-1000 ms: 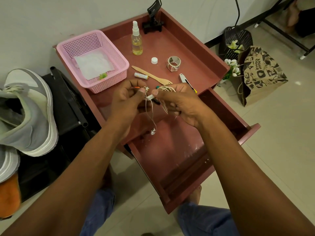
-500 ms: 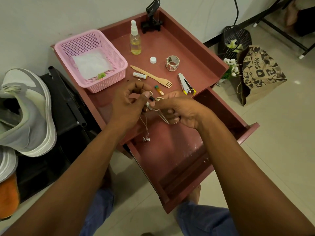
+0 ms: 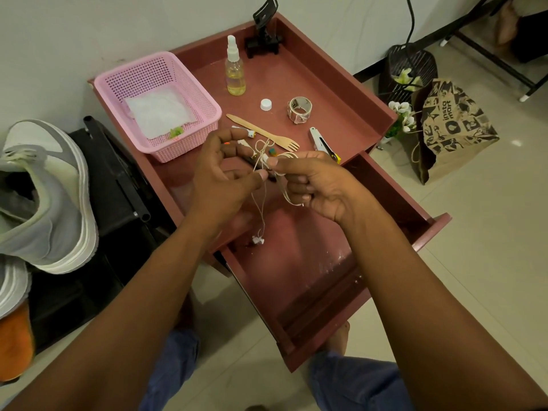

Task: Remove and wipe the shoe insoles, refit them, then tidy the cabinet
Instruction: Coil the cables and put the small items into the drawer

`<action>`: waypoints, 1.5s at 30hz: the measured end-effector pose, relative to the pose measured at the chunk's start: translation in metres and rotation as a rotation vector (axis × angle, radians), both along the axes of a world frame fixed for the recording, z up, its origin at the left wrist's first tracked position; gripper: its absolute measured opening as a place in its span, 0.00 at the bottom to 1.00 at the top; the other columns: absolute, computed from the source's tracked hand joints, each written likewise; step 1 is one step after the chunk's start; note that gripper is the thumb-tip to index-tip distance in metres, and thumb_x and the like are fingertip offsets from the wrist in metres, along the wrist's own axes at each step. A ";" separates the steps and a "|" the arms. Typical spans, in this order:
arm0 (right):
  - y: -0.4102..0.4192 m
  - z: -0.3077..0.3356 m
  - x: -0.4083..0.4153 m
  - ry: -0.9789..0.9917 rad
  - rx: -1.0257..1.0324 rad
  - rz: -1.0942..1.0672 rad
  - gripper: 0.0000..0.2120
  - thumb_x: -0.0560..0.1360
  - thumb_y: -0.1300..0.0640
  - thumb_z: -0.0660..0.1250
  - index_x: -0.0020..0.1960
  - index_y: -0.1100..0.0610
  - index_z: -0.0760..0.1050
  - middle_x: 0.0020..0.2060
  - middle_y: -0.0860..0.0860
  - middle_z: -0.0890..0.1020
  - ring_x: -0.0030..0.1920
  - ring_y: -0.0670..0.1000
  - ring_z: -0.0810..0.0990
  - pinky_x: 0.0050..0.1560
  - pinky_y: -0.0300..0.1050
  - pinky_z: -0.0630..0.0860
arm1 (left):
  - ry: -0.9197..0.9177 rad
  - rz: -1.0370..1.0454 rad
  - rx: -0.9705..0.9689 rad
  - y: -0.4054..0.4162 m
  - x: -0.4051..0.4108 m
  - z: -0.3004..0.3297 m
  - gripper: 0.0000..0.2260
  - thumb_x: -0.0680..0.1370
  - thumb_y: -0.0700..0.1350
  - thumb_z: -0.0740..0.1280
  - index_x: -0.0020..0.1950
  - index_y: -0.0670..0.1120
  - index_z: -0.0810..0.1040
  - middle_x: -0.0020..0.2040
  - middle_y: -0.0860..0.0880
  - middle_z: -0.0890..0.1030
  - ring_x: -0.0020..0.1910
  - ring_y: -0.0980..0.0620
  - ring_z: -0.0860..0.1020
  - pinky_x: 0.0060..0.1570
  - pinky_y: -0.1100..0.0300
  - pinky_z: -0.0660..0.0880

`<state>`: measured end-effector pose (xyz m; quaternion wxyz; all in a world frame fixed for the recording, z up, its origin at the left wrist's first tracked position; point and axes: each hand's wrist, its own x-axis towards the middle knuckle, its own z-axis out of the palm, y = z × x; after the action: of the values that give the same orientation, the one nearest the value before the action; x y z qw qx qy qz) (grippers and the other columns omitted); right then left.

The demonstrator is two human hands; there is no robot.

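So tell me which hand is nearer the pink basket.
Left. The left hand sits just right of the pink basket, near its front corner; the right hand is farther right, over the open drawer.

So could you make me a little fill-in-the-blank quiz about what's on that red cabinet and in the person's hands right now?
1. Both hands, left hand and right hand, hold a tangled pair of wired ____ above the open drawer.
2. The white cloth lies inside the ____ basket.
3. The fork on the cabinet top is made of ____.
4. The spray bottle holds a ____ liquid.

Missing words: earphones; pink; wood; yellow
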<state>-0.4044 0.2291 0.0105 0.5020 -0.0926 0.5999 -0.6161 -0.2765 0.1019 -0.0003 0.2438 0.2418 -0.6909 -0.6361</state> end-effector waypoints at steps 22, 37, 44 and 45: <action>-0.005 -0.003 0.005 -0.054 0.053 -0.099 0.05 0.73 0.63 0.76 0.39 0.58 0.83 0.22 0.48 0.62 0.20 0.44 0.56 0.34 0.44 0.48 | 0.093 -0.114 0.061 0.000 0.000 0.003 0.37 0.69 0.29 0.77 0.71 0.47 0.64 0.58 0.36 0.77 0.40 0.51 0.82 0.45 0.55 0.82; -0.005 -0.001 0.005 -0.205 0.064 -0.123 0.15 0.78 0.58 0.72 0.33 0.52 0.76 0.21 0.45 0.60 0.20 0.43 0.54 0.31 0.40 0.48 | -0.031 0.072 -0.167 0.001 0.000 0.001 0.16 0.71 0.32 0.75 0.55 0.44 0.76 0.53 0.49 0.81 0.42 0.61 0.81 0.45 0.59 0.81; -0.005 0.001 0.007 -0.266 -0.022 -0.119 0.17 0.80 0.57 0.70 0.32 0.53 0.76 0.22 0.45 0.62 0.20 0.42 0.56 0.30 0.39 0.50 | -0.099 0.086 -0.432 0.003 0.006 -0.004 0.03 0.75 0.51 0.77 0.48 0.56 0.86 0.47 0.56 0.84 0.47 0.55 0.81 0.46 0.55 0.79; -0.006 0.001 0.008 -0.268 -0.030 -0.113 0.15 0.80 0.57 0.70 0.34 0.54 0.76 0.22 0.45 0.62 0.20 0.42 0.57 0.31 0.39 0.50 | -0.106 0.092 -0.450 0.003 0.006 -0.004 0.03 0.75 0.52 0.76 0.48 0.55 0.87 0.45 0.56 0.84 0.45 0.55 0.81 0.45 0.54 0.79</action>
<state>-0.3969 0.2233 0.0119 0.5408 0.0168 0.5225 -0.6590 -0.2701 0.1046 -0.0048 0.2836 0.2455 -0.8154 -0.4410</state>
